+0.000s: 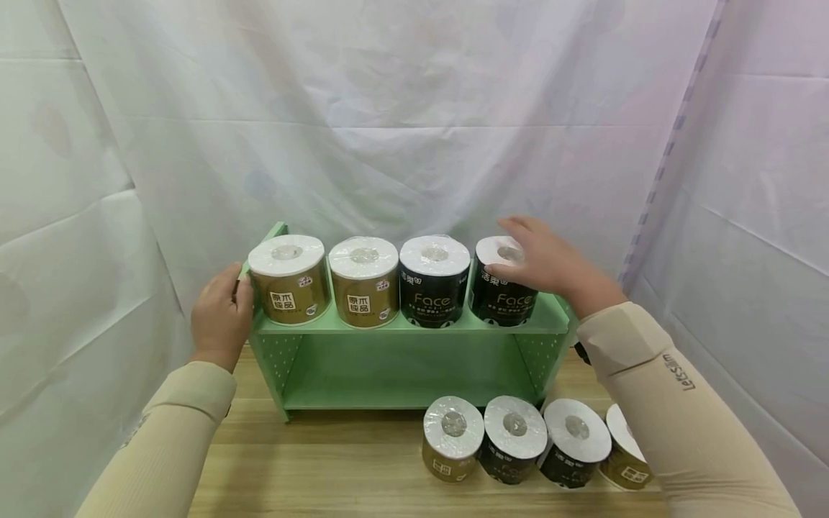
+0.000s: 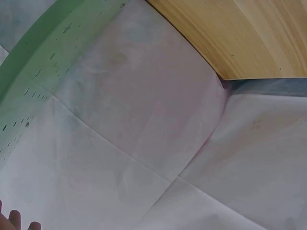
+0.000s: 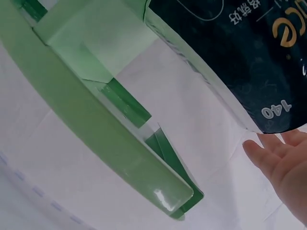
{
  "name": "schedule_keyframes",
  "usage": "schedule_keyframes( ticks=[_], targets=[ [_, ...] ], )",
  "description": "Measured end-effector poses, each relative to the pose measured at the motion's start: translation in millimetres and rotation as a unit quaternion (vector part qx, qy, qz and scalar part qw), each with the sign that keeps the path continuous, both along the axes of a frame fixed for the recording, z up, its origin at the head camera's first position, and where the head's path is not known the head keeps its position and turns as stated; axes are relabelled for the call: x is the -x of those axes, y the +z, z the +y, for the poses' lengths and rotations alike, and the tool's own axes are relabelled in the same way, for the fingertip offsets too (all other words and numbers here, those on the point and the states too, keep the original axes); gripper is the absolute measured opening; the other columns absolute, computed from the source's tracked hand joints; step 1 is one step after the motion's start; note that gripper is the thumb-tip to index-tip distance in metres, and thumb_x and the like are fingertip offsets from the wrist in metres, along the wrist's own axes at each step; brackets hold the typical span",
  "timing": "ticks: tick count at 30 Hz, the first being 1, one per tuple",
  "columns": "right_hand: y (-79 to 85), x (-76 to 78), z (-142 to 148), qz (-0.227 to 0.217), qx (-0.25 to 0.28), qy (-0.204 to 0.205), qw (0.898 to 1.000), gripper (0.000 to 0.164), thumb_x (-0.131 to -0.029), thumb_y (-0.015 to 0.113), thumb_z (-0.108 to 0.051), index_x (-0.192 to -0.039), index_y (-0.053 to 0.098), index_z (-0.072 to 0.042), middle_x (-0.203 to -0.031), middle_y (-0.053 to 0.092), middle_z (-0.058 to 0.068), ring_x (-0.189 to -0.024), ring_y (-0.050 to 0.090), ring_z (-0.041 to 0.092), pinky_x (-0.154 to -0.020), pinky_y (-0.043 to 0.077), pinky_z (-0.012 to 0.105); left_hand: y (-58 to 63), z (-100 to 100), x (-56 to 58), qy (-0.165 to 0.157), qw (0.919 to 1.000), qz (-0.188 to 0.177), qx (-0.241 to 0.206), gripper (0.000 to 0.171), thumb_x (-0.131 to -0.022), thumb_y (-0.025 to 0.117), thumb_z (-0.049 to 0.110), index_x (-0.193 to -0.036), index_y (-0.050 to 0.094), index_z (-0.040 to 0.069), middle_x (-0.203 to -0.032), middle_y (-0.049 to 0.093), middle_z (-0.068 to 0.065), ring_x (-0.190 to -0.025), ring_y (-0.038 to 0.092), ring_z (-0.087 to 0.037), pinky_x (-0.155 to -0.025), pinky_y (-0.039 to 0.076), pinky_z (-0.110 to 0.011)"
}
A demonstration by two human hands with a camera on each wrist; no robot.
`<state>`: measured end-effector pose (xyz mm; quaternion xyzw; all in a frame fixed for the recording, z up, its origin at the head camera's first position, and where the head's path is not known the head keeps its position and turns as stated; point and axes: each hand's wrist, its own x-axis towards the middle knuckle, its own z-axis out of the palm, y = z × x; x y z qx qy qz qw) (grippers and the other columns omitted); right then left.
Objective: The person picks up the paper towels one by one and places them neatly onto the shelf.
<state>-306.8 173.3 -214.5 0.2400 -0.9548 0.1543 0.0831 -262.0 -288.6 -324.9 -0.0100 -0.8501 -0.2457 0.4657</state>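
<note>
Currently right hand [image 1: 550, 262], fingers wide, at black "Face" roll [image 1: 506, 306] (also "140"), right of centre; contact unclear. Left hand [image 1: 222, 313], centre-left, beside green shelf [image 1: 388, 367]; can't tell grip. Shelf top: two gold "原木" rolls [image 1: 378, 288], two black. Lower right: four more rolls [image 1: 570, 464], two of each.

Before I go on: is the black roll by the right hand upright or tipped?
Upright: the black roll shows its white end facing up and its lettering level.
</note>
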Motion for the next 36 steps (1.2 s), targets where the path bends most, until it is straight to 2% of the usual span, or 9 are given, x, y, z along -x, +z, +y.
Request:
schedule_keyframes(
  ticks=[6, 13, 21, 31, 36],
  targets=[
    [-4.6, -8.3, 3, 0.041, 0.011, -0.005, 0.999, 0.087, -0.084, 0.066, -0.05, -0.152, 0.028, -0.012, -0.155, 0.025, 0.015, -0.141, 0.023, 0.039, -0.105, 0.029, 0.064, -0.4, 0, 0.2, 0.002, 1.0, 0.001, 0.002, 0.033, -0.097, 0.044, 0.02, -0.117, 0.059, -0.001, -0.109, 0.062, -0.026, -0.095, 0.056, -0.047, -0.083, 0.043, -0.059],
    [-9.9, -20.9, 9, 0.079, 0.007, -0.009, 0.997, 0.086, -0.085, 0.067, -0.045, -0.153, 0.027, -0.012, -0.155, 0.026, 0.015, -0.141, 0.023, 0.04, -0.106, 0.028, 0.063, -0.9, 0, -0.7, 0.003, 1.0, 0.002, 0.001, 0.036, -0.097, 0.044, 0.021, -0.12, 0.059, -0.002, -0.113, 0.062, -0.027, -0.098, 0.056, -0.048, -0.086, 0.043, -0.06],
    [-18.3, -35.6, 13, 0.122, -0.008, -0.013, 0.992, 0.086, -0.083, 0.068, -0.047, -0.152, 0.029, -0.014, -0.153, 0.03, 0.015, -0.139, 0.028, 0.04, -0.103, 0.031, 0.064, -0.8, 0, -0.3, 0.003, 1.0, 0.002, 0.0, 0.037, -0.096, 0.045, 0.02, -0.121, 0.06, -0.003, -0.115, 0.062, -0.027, -0.102, 0.056, -0.047, -0.089, 0.043, -0.059],
    [-29.3, -49.6, 16, 0.171, 0.003, -0.006, 0.985, 0.086, -0.081, 0.072, -0.043, -0.15, 0.034, -0.008, -0.151, 0.033, 0.019, -0.137, 0.03, 0.043, -0.1, 0.033, 0.065, 0.1, 0, -1.0, 0.005, 1.0, -0.003, -0.001, 0.037, -0.097, 0.044, 0.021, -0.121, 0.059, -0.002, -0.116, 0.062, -0.027, -0.102, 0.056, -0.047, -0.089, 0.043, -0.059],
    [-38.5, -57.0, 19, 0.208, 0.005, -0.002, 0.978, 0.085, -0.078, 0.073, -0.041, -0.146, 0.039, -0.004, -0.147, 0.036, 0.019, -0.133, 0.034, 0.043, -0.091, 0.042, 0.063, 0.0, 0, -0.7, 0.006, 0.9999, -0.009, 0.0, 0.036, -0.097, 0.043, 0.021, -0.12, 0.059, -0.001, -0.114, 0.062, -0.026, -0.099, 0.056, -0.047, -0.087, 0.043, -0.059]
  ],
)
